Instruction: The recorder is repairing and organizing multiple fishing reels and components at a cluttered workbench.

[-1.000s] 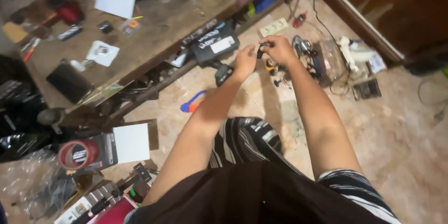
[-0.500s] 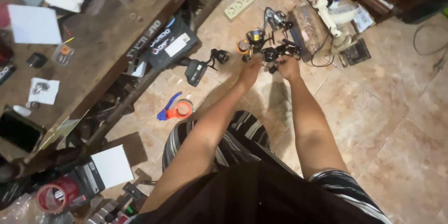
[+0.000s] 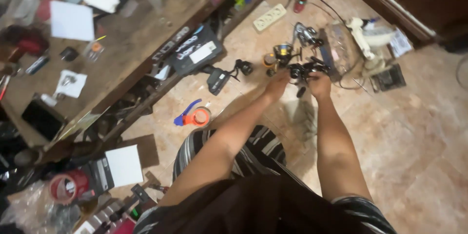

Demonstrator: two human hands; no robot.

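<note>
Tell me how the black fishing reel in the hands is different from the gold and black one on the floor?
The black fishing reel is up off the floor, with the left hand and right hand gripping it; the gold and black reel lies on the tiled floor, untouched. The held one looks all dark, the other shows a gold band. Both seem to be small spinning reels.

Small black fishing reel [image 3: 303,71] held above the tiled floor.
</note>
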